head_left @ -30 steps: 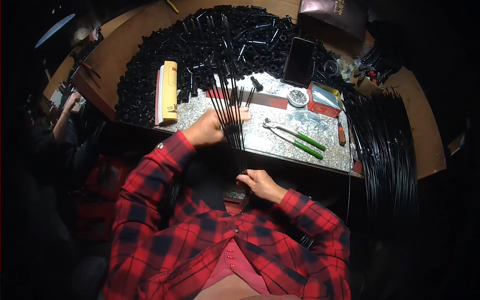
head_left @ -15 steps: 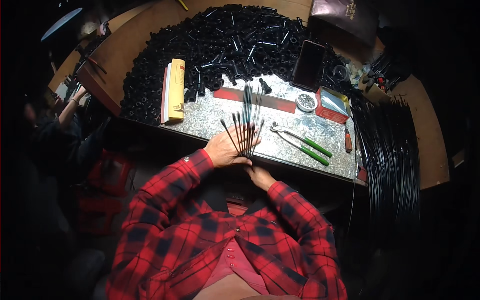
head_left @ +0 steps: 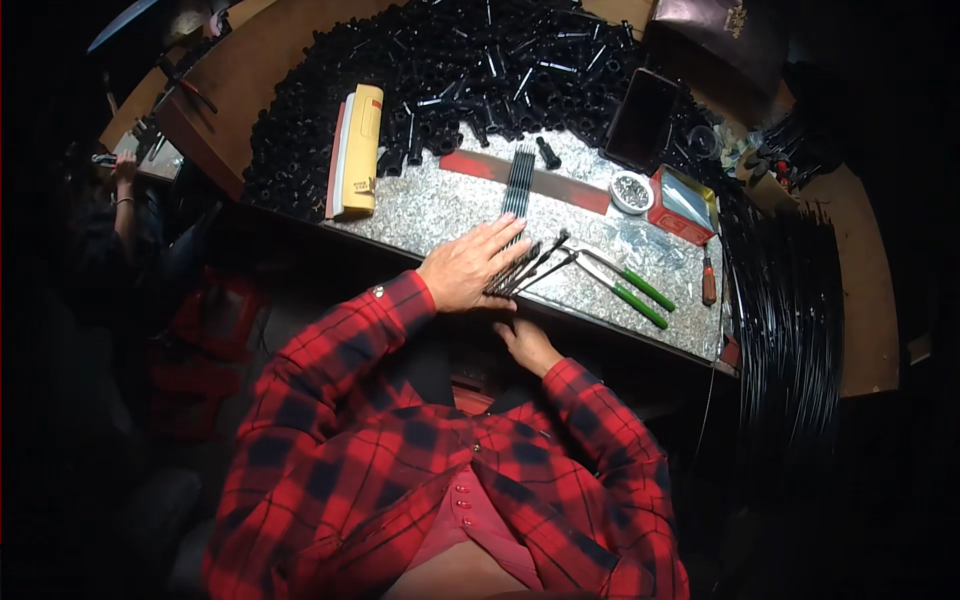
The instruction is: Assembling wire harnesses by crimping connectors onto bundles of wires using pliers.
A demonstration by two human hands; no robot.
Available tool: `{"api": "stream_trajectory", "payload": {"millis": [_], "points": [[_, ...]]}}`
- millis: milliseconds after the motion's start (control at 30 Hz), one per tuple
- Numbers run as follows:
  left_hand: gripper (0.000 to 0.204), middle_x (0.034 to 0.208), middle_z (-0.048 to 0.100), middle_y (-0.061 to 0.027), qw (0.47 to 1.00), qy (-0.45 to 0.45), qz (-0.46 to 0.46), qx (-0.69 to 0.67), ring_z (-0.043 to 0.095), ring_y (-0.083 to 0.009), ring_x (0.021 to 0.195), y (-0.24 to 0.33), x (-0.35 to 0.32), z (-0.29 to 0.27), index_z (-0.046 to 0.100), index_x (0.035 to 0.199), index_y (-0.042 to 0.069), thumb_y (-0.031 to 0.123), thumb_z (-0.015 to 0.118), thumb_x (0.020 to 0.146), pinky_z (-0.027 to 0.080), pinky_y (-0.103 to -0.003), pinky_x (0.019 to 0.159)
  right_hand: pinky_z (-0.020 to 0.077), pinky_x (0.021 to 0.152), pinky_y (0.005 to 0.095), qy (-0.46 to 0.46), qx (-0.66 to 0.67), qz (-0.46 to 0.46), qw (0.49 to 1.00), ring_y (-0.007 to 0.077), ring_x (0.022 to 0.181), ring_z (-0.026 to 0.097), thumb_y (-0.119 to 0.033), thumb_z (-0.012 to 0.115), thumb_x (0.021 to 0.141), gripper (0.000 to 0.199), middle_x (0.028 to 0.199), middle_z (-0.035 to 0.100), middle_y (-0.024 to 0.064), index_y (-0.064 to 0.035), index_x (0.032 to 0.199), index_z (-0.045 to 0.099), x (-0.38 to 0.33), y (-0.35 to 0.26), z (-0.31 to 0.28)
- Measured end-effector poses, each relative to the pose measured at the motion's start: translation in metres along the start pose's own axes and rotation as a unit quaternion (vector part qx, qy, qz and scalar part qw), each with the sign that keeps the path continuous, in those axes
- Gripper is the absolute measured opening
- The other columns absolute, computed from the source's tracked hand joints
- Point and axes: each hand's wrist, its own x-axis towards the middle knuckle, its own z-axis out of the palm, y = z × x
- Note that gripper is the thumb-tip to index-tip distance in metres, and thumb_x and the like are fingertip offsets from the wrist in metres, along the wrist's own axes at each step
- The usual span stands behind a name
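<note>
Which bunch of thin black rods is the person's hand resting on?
The fanned bunch under the left hand at the table's near edge; the other bunch lies untouched across the red strip.

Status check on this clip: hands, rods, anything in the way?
Left hand flat on a fan of thin black rods at the bench edge. Right hand low, below the edge, grip unclear. Green-handled pliers lie just right of the rods.

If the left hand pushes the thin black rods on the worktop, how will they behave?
The thin black rods look straight, so probably stiff. Being round and slim, they would likely roll or fan apart, as some already splay beside the left hand. Each seems light.
</note>
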Motion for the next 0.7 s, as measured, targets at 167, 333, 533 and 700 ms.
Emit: {"api": "stream_trajectory", "payload": {"millis": [167,333,533,700], "points": [[0.088,0.140,0.031,-0.0150,0.999,-0.014,0.031,-0.024,0.028,-0.0318,0.131,-0.012,0.007,0.001,0.038,0.133,0.010,0.053,0.070,0.063,0.028,-0.044,0.105,0.0451,0.080,0.0405,0.002,-0.005,-0.061,0.998,0.0413,0.093,0.056,-0.022,0.057,0.086,0.033,0.098,0.058,0.0276,0.0046,0.106,0.055,-0.005,-0.013,-0.009],[0.096,0.142,0.027,-0.0140,0.995,-0.047,0.005,0.092,0.024,-0.0304,0.133,-0.005,0.009,-0.004,0.033,0.136,0.011,0.056,0.070,0.060,0.023,-0.046,0.106,0.0460,0.080,0.0397,0.011,-0.053,-0.164,0.985,0.0398,0.093,0.057,-0.019,0.059,0.085,0.035,0.101,0.059,0.0252,0.0053,0.109,0.054,-0.029,-0.039,-0.034],[0.101,0.144,0.025,-0.0136,0.989,-0.090,-0.004,0.115,0.021,-0.0296,0.134,-0.010,0.006,-0.007,0.031,0.138,0.013,0.062,0.067,0.058,0.021,-0.046,0.107,0.0470,0.080,0.0379,-0.074,-0.090,-0.181,0.977,0.0372,0.093,0.058,-0.017,0.060,0.084,0.035,0.101,0.060,0.0234,0.0043,0.111,0.055,-0.056,-0.079,-0.095],[0.100,0.142,0.028,-0.0149,0.995,-0.041,0.024,0.087,0.024,-0.0296,0.133,-0.016,0.007,-0.001,0.031,0.137,0.009,0.064,0.065,0.061,0.024,-0.046,0.105,0.0480,0.074,0.0278,0.019,-0.044,-0.119,0.992,0.0187,0.081,0.063,-0.008,0.057,0.085,0.024,0.090,0.066,0.0133,0.0040,0.106,0.059,-0.060,-0.112,-0.178]]}}
